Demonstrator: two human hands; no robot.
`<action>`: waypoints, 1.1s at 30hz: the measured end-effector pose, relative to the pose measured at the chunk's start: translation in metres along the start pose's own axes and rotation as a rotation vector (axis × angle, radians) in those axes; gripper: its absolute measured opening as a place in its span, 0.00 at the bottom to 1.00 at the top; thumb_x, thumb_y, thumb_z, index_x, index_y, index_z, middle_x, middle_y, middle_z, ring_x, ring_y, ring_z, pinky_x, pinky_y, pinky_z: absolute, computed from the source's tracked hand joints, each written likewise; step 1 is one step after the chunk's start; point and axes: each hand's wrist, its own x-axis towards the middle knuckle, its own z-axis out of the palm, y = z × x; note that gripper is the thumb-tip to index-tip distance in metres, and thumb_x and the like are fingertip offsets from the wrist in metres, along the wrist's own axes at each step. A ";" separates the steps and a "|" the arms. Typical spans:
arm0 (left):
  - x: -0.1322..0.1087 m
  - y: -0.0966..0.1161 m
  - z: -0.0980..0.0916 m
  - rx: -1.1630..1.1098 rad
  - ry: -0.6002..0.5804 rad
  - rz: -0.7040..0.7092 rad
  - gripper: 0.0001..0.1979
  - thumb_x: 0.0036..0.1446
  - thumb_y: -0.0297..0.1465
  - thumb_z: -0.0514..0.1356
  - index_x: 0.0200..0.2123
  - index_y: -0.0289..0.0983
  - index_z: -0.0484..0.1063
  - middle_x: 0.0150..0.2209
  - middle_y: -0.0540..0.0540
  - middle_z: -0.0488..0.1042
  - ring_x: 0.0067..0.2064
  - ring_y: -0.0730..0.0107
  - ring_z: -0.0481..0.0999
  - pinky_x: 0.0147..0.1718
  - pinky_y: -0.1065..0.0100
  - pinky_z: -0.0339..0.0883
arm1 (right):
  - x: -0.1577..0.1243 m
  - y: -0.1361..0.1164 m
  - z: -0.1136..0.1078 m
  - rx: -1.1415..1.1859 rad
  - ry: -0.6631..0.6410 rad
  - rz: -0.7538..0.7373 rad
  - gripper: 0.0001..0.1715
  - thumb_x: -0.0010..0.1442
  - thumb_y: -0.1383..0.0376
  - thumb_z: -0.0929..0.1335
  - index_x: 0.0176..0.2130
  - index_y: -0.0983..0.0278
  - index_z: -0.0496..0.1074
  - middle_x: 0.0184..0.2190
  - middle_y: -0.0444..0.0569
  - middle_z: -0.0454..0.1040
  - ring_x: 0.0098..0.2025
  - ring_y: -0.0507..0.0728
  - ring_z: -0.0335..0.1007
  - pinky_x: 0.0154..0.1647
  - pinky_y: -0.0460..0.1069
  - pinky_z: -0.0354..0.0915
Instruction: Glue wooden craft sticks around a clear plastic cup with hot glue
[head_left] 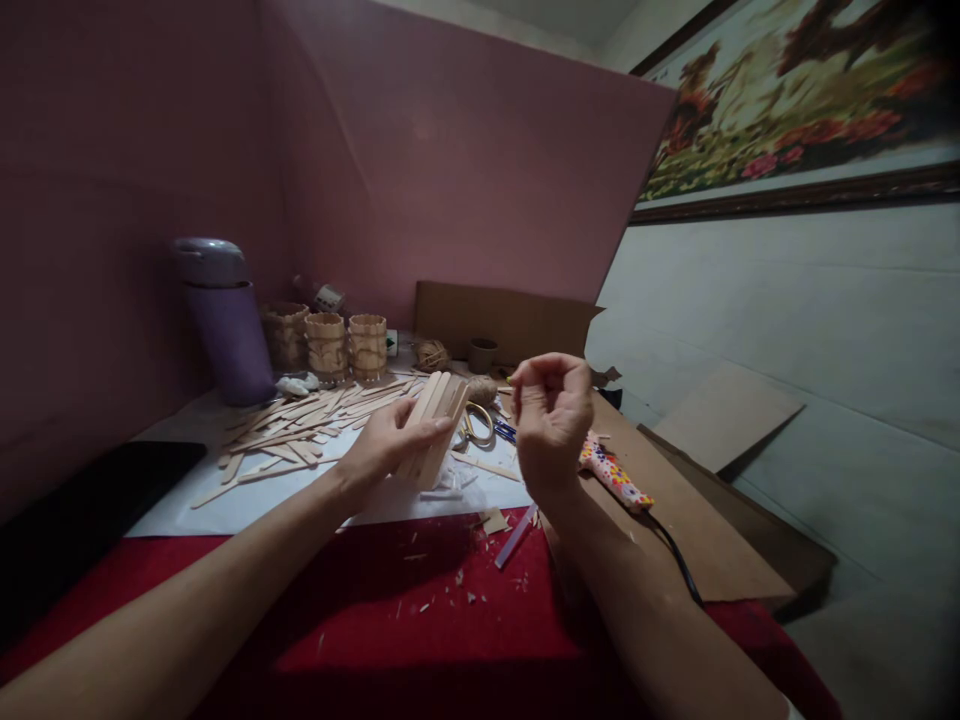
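My left hand (386, 445) grips a stick panel (435, 425), held tilted above the white sheet (225, 500), just right of the loose sticks (300, 430). My right hand (551, 415) hangs beside the panel, fingers curled shut; whether they pinch anything I cannot tell. A patterned glue gun (615, 478) lies by that wrist on the cardboard (697, 520).

Dim, shadowy, edges warped

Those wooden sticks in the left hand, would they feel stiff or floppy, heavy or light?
Probably stiff and light: the wooden sticks are thin flat slats, and the left hand holds them up without sagging. Possibly brittle, since wood chips litter the red cloth.
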 end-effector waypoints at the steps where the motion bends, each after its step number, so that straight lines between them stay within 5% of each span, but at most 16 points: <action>1: 0.000 0.000 0.000 0.007 0.004 0.007 0.27 0.49 0.46 0.68 0.46 0.34 0.73 0.33 0.47 0.72 0.30 0.69 0.70 0.28 0.69 0.63 | -0.002 -0.001 0.000 -0.085 -0.089 -0.065 0.03 0.65 0.67 0.63 0.39 0.59 0.64 0.30 0.44 0.70 0.30 0.53 0.68 0.31 0.49 0.65; 5: 0.000 -0.001 0.000 0.072 0.028 0.032 0.28 0.48 0.47 0.68 0.46 0.33 0.74 0.37 0.45 0.75 0.34 0.64 0.73 0.31 0.67 0.64 | -0.013 -0.003 0.002 -0.377 -0.385 -0.300 0.08 0.64 0.71 0.62 0.38 0.61 0.69 0.35 0.50 0.74 0.39 0.57 0.71 0.41 0.52 0.66; 16: 0.006 -0.009 -0.003 0.379 0.085 0.161 0.29 0.46 0.47 0.68 0.47 0.34 0.74 0.44 0.41 0.77 0.47 0.51 0.75 0.44 0.58 0.66 | -0.014 0.002 0.002 -0.741 -0.458 -0.362 0.07 0.61 0.72 0.60 0.33 0.62 0.65 0.33 0.54 0.71 0.36 0.61 0.67 0.35 0.54 0.62; 19: 0.005 -0.007 -0.003 0.341 0.084 0.106 0.29 0.47 0.47 0.67 0.47 0.33 0.73 0.43 0.41 0.77 0.44 0.54 0.75 0.40 0.60 0.66 | -0.012 0.002 0.002 -0.610 -0.323 -0.296 0.07 0.62 0.71 0.60 0.33 0.61 0.62 0.32 0.51 0.70 0.35 0.59 0.65 0.35 0.53 0.62; 24: 0.003 -0.004 -0.002 0.206 0.071 0.027 0.30 0.48 0.45 0.67 0.49 0.32 0.72 0.41 0.42 0.76 0.38 0.62 0.73 0.33 0.65 0.65 | 0.002 0.005 0.000 0.001 0.039 0.043 0.06 0.66 0.64 0.62 0.34 0.59 0.59 0.26 0.40 0.65 0.25 0.50 0.61 0.26 0.47 0.60; 28: 0.004 -0.005 -0.004 0.074 0.020 -0.010 0.28 0.49 0.46 0.67 0.47 0.33 0.73 0.35 0.45 0.74 0.32 0.67 0.71 0.29 0.68 0.64 | 0.020 0.011 -0.006 0.244 0.316 0.117 0.10 0.63 0.61 0.65 0.33 0.58 0.57 0.25 0.37 0.62 0.21 0.47 0.55 0.19 0.43 0.54; 30: 0.004 -0.006 -0.005 0.044 0.008 -0.006 0.26 0.49 0.47 0.67 0.44 0.33 0.73 0.32 0.47 0.72 0.29 0.70 0.70 0.27 0.69 0.63 | 0.023 0.014 -0.008 0.252 0.319 0.151 0.10 0.63 0.59 0.65 0.34 0.58 0.59 0.23 0.36 0.60 0.19 0.47 0.53 0.18 0.43 0.51; 33: 0.004 -0.006 -0.005 0.022 0.013 -0.026 0.25 0.49 0.46 0.67 0.41 0.33 0.73 0.30 0.48 0.72 0.28 0.71 0.69 0.26 0.69 0.63 | 0.016 0.016 -0.007 0.116 0.103 0.185 0.11 0.65 0.57 0.63 0.33 0.60 0.64 0.20 0.36 0.59 0.20 0.48 0.54 0.20 0.44 0.52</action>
